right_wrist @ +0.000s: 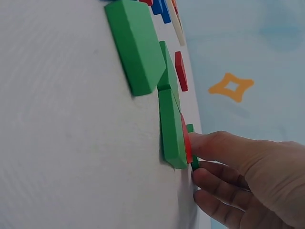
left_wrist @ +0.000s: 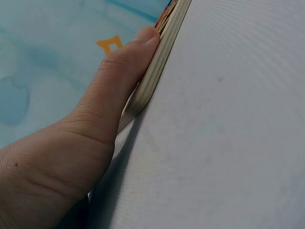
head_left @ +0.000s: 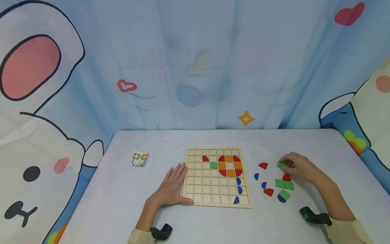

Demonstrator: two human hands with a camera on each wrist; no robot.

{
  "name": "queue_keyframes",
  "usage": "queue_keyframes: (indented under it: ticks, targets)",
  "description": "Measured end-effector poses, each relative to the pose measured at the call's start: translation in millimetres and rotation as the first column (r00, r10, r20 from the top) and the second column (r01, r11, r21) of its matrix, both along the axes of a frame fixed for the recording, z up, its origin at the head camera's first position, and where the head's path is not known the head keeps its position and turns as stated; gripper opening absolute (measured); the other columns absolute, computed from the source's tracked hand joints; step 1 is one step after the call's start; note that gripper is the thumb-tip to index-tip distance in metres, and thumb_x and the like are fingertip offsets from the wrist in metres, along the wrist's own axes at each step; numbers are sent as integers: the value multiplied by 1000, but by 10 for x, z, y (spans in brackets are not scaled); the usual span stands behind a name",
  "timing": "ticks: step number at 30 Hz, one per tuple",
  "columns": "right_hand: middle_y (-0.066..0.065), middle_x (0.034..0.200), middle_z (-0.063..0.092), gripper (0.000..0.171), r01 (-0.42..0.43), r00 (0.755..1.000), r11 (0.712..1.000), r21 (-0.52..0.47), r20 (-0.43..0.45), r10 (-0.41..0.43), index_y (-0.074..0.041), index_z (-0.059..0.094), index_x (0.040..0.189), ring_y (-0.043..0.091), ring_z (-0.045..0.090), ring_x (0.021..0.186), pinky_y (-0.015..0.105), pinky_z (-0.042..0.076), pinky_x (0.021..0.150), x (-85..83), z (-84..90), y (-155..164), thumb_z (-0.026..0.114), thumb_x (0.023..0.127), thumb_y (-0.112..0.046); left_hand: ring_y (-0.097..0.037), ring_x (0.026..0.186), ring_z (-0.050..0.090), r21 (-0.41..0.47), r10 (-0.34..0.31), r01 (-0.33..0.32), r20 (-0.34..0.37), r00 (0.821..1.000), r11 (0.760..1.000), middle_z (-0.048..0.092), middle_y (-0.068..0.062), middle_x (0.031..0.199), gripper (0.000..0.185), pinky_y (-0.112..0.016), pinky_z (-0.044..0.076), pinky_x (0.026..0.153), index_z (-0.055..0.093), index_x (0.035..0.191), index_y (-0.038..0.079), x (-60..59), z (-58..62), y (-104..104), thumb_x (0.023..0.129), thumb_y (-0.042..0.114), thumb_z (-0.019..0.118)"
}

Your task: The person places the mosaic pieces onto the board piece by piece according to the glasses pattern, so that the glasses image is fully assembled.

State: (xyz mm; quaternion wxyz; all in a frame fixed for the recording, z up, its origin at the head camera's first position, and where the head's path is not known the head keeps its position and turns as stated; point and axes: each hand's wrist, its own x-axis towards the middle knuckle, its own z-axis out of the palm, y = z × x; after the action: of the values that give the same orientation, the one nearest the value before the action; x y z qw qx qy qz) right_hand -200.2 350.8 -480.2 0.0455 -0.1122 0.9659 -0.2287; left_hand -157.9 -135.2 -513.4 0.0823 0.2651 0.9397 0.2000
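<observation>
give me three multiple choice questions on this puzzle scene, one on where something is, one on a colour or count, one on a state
1. Where does the small pattern card lie?
A. left of the wooden grid board
B. on the board
C. among the loose pieces

2. What colour is the small square piece that the right hand holds?
A. blue
B. green
C. orange

3. How does the left hand lie?
A. curled round a red piece
B. lifted off the table
C. flat, with straight fingers against the board's left edge

Answers:
1 A: the card sits on the white table, well apart to the board's left.
2 B: the head view shows a green square under the right fingertips.
3 C: the palm rests on the table and the thumb runs along the board's edge in the left wrist view.
</observation>
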Motion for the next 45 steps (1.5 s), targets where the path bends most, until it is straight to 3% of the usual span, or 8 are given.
queue_keyframes:
  ticks: [10, 16, 23, 31, 33, 36, 39, 45]
  targets:
    - [14, 95, 63, 34, 2, 1000, 1000, -1, 15, -2, 3, 66, 108, 21, 57, 83, 16, 50, 64, -28, -29, 37, 76, 81, -13, -24, 154, 0, -5, 11, -11, 13, 1000, 1000, 2, -5, 166, 124, -50, 5, 125, 10, 157, 8, -2, 3, 5, 69, 69, 71]
    - [14, 95, 63, 34, 6, 1000, 1000, -2, 16, -6, 3, 66, 109, 20, 57, 83, 23, 54, 67, -19, -12, 26, 76, 81, -13, -24, 154, 1, -12, 15, -15, 16, 1000, 1000, 3, -5, 166, 124, -50, 6, 125, 10, 157, 8, -1, 9, 12, 68, 70, 72]
    - [14, 94, 62, 35, 22, 1000, 1000, -3, 23, -22, 4, 65, 110, 19, 56, 82, 19, 52, 65, -11, -30, 16, 75, 81, -13, -26, 154, 2, -3, 11, -11, 16, 1000, 1000, 4, -7, 166, 124, -51, 7, 124, 11, 156, 7, 4, -7, 6, 68, 69, 72]
    - [17, 94, 60, 40, 29, 999, 999, 14, 27, -29, 7, 64, 114, 21, 55, 82, 33, 58, 69, -8, -56, 10, 74, 81, -14, -26, 154, 3, 15, 6, -6, 19, 1000, 1000, 4, -7, 166, 123, -52, 6, 124, 12, 156, 7, 10, 9, -1, 69, 68, 72]
    - [16, 94, 61, 40, 31, 999, 999, 24, 22, -31, 6, 64, 114, 21, 55, 82, 32, 58, 69, -12, -60, 1, 74, 82, -15, -26, 154, 2, 14, 6, -6, 22, 1000, 1000, 4, -7, 166, 123, -52, 6, 124, 11, 156, 7, 11, 14, -3, 69, 67, 73]
    - [16, 96, 61, 38, 43, 998, 999, -6, -40, -43, 4, 65, 114, 23, 56, 83, 21, 54, 67, -22, -14, -43, 74, 82, -15, -26, 154, 2, 17, 4, -4, 24, 1000, 1000, 4, -8, 166, 123, -52, 7, 124, 11, 156, 6, 8, 16, -2, 69, 67, 73]
    - [16, 99, 62, 36, 53, 983, 997, -62, -175, -63, 2, 66, 114, 25, 59, 85, 10, 47, 64, -20, 107, -193, 74, 82, -13, -26, 154, 1, 12, 5, -5, 24, 1000, 1000, 3, -8, 166, 123, -52, 6, 124, 10, 156, 7, 2, 16, 3, 69, 68, 72]
    - [13, 99, 62, 34, -56, 924, 991, -122, -383, 5, -2, 71, 113, 21, 59, 82, 18, 53, 62, 21, 364, -742, 77, 80, -10, -25, 154, 1, 3, 9, -9, 28, 1000, 1000, 2, -7, 166, 124, -51, 5, 124, 9, 157, 7, 6, 21, 9, 69, 68, 72]
